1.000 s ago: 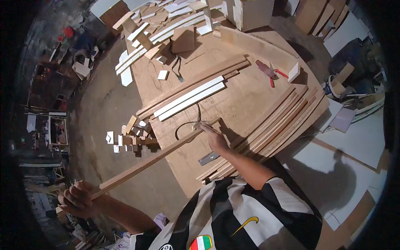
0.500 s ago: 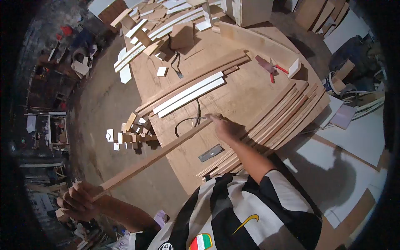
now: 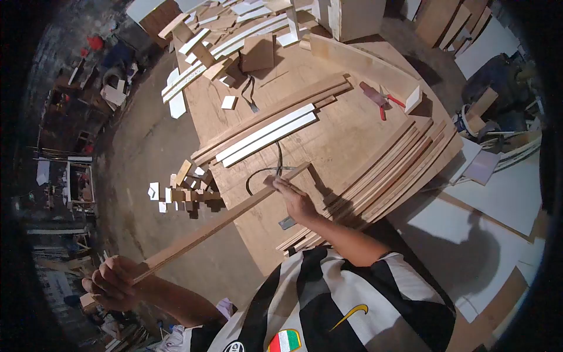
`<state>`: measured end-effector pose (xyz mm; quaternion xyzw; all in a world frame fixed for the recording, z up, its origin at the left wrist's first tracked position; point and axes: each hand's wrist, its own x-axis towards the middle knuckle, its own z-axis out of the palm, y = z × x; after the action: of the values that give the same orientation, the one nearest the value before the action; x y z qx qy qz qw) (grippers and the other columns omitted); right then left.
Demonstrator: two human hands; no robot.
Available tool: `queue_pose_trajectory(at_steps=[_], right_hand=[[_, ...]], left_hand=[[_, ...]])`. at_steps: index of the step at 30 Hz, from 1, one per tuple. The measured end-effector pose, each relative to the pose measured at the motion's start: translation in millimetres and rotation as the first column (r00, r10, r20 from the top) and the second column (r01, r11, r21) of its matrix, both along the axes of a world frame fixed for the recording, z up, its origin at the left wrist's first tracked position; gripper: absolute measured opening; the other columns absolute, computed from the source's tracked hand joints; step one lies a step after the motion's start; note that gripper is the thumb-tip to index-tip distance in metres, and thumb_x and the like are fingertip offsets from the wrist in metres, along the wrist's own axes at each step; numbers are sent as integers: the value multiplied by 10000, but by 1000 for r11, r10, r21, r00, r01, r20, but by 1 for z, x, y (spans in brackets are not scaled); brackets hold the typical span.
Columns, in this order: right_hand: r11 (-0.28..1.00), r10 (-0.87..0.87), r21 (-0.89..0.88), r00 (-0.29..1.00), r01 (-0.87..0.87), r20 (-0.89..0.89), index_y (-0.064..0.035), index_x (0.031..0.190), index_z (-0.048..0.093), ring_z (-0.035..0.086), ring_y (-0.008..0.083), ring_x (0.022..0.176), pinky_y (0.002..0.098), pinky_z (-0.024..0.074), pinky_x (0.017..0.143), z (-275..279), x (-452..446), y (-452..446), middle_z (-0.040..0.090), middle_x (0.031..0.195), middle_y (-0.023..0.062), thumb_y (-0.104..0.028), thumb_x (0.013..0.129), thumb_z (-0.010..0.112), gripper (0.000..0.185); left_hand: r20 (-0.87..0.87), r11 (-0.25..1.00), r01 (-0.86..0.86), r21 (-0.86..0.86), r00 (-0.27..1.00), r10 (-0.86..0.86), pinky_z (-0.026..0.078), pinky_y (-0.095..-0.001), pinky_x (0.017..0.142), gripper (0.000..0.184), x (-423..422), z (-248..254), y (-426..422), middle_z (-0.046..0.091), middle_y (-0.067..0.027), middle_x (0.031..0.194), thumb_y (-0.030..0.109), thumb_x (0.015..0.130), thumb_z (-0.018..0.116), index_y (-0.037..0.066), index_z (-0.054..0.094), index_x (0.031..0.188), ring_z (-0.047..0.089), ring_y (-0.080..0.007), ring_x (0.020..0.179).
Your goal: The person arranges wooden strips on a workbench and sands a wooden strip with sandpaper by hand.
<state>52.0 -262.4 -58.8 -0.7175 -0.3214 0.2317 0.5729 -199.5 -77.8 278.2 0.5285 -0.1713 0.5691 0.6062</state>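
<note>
In the head view, a long wooden strip (image 3: 205, 230) is held aslant, its near end out over the floor (image 3: 146, 158) and its far end above the counter (image 3: 340, 144). The near end is gripped by the left hand (image 3: 112, 283), the fingers curled around it. The strip is touched a little short of its far end by the right hand (image 3: 298, 202), its fingers laid at the wood; how firmly that grip is closed cannot be told, and a small brown patch at the fingertips cannot be made out clearly.

Near the strip's far end, a black cord (image 3: 251, 179) is looped on the counter. A grey metal plate (image 3: 286, 223) is partly covered by the right wrist. Beyond the cord, two white strips (image 3: 267, 136) are laid side by side, next to longer brown strips (image 3: 275, 111). More thin strips (image 3: 381, 176) are lined up along the right edge. Red-handled pliers (image 3: 382, 111) are placed farther back, beside a raised board (image 3: 363, 61). On the floor to the left, short wood blocks (image 3: 187, 193) are piled.
</note>
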Motion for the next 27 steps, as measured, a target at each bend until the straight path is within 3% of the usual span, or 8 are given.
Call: queue_pose_trajectory(at_steps=[2,3,8,13,19,23,25,27], right_hand=[[981,-29,148,857,122,-515,-56,1196,639,568,261,1162,343,408,1020,-34,14,8,633,1182,187,-215,986,418,344],[979,-194,53,980,196,-43,-47,1175,640,569,270,1171,355,414,1022,-36,21,2,631,1184,183,-127,971,408,319],[988,-102,140,948,62,302,9,1335,528,538,352,1263,394,440,1055,-32,-17,0,579,1315,230,41,909,393,449],[963,-228,135,972,233,-47,-8,1367,513,527,347,1275,382,435,1060,-75,9,6,559,1348,221,88,898,396,492],[981,-170,132,949,139,265,4,1354,521,550,318,1256,374,462,1029,-60,-19,19,560,1352,207,34,927,439,435],[961,-228,-172,973,217,-41,-7,1326,558,600,323,1184,376,489,970,-50,14,16,593,1306,213,-49,959,460,382],[972,-121,208,992,111,35,-3,1310,568,576,326,1219,377,481,997,-24,13,22,600,1289,221,-18,950,446,381],[980,-165,158,942,122,292,-12,1301,579,565,328,1232,370,475,1013,-21,-15,18,602,1283,221,17,936,434,394]], left_hand=[[-41,1000,2,5,999,-2,404,-235,419,170,-4,0,-4,472,33,515,192,946,513,130,463,796,428,-61,361],[-30,1000,4,-3,1000,-4,407,-237,435,175,-2,0,-4,470,32,517,196,949,512,128,464,794,429,-62,365],[20,999,21,-28,1000,-21,419,-245,497,199,13,2,-8,461,31,523,208,959,507,120,468,785,429,-69,382],[-33,963,-222,-154,975,219,403,-254,484,278,3,1,-8,430,13,552,200,1010,421,118,437,745,403,-96,417],[-24,967,-169,-192,986,168,403,-264,464,363,-1,-1,0,407,-2,568,215,1044,364,129,374,691,397,-124,457],[-133,918,-349,-189,935,329,400,-268,453,393,-8,-1,-4,388,-7,571,224,1055,350,130,354,674,397,-138,480],[-10,895,-246,-373,965,262,407,-277,453,404,-17,-8,5,386,-10,574,236,1056,356,127,351,666,408,-145,496],[-48,880,-340,-331,938,344,410,-279,452,409,-10,-9,3,386,-11,576,244,1055,363,125,351,664,407,-146,493]])
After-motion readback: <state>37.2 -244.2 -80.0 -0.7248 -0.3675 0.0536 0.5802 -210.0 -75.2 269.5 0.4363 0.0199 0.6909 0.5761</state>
